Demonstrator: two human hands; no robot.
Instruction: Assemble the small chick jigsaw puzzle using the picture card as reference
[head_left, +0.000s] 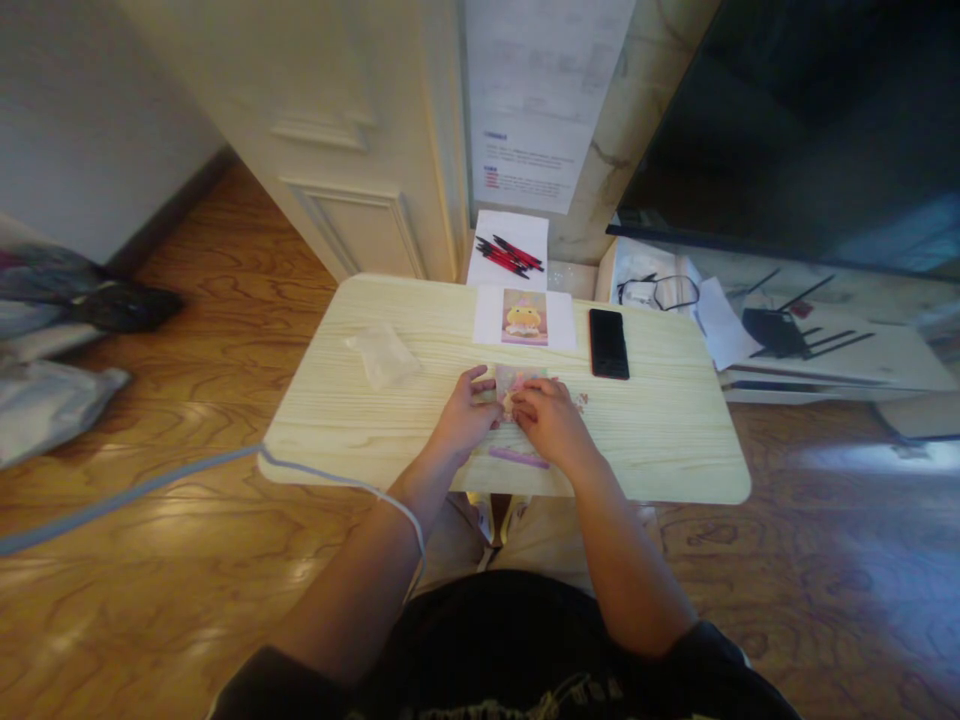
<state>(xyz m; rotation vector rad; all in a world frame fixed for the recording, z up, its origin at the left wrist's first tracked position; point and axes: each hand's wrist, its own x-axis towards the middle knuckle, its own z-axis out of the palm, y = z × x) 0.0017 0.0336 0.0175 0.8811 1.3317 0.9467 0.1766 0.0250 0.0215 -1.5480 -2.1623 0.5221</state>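
Both my hands rest together near the middle of a small light wooden table (pixel 660 440). My left hand (pixel 466 412) has its fingers curled down onto the left edge of a small pale card or sheet (pixel 516 378). My right hand (pixel 550 418) lies closed over the same sheet's right part, fingertips pinched against it. A thin purple strip (pixel 517 458) lies just under my wrists. What the fingers pinch is too small to make out.
A picture of a yellow figure on white paper (pixel 524 317) lies at the table's far edge, a black phone (pixel 608 343) to its right, a clear plastic bag (pixel 382 355) to the left. Red and black pens (pixel 508 255) lie on paper beyond. A low shelf (pixel 862 360) stands at right.
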